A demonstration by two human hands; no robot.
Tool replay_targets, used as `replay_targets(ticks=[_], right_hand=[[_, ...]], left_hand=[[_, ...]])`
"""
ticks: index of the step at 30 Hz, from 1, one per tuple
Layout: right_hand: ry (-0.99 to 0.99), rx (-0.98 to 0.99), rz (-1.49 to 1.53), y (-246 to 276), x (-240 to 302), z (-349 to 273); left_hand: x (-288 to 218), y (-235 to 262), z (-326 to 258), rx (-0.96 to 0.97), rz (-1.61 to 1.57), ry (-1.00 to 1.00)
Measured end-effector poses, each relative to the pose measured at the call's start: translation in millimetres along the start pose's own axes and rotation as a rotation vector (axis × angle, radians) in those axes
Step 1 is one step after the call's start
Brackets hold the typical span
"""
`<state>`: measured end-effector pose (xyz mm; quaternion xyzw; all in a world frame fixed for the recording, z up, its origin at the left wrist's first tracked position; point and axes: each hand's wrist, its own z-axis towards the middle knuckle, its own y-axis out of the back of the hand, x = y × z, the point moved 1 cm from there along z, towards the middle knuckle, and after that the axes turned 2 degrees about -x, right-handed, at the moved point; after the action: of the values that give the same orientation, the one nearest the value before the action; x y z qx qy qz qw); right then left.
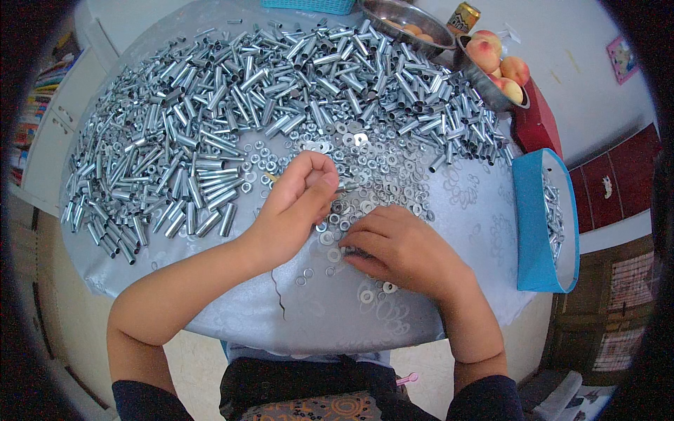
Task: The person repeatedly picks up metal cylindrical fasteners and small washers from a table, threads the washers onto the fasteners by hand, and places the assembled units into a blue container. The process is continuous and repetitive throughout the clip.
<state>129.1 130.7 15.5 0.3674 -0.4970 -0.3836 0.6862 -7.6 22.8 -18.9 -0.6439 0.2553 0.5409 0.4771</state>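
Observation:
My left hand (298, 196) is closed in a pinch above the middle of the table. A slim metal piece (346, 187) sticks out to the right from its fingertips; the rest is hidden by the fingers. Lower and to the right, my right hand (400, 247) hangs palm down over loose flat washers (386, 193), its fingers curled inward. What its fingertips hold, if anything, is hidden. Small nuts (258, 156) lie just beyond my left hand. A broad heap of shiny metal tubes (210, 95) curves round the far and left sides.
The round table (232, 302) has a pale patterned cover. At its right edge stands a blue fabric bin (530, 231) with metal parts inside. Far right are a bowl of peaches (488, 91), a bowl of eggs (379, 12), a can (463, 17) and a red box (537, 123).

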Motion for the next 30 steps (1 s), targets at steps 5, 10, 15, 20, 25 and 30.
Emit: replay_targets(ticks=[5, 10, 15, 20, 25, 30], right_hand=[[-0.028, -0.029, -0.032, 6, -8, -2], [-0.056, -0.014, 0.018, 12, -6, -2], [-0.057, 0.052, 0.026, 11, -6, -4], [-0.049, 0.032, 0.015, 8, -6, -3], [-0.041, 0.010, 0.032, 3, -7, -2], [-0.070, 0.013, 0.063, 3, -6, -2]], left_hand=[[-4, 0, -3, 0.006, 0.051, 0.035], [-4, 2, -3, 0.037, 0.050, 0.033], [-2, 0, -1, 0.007, 0.092, 0.013], [-3, -1, -3, 0.000, 0.104, 0.012], [-3, 0, -2, 0.010, 0.131, 0.005], [-5, 1, -3, 0.041, 0.123, 0.023]])
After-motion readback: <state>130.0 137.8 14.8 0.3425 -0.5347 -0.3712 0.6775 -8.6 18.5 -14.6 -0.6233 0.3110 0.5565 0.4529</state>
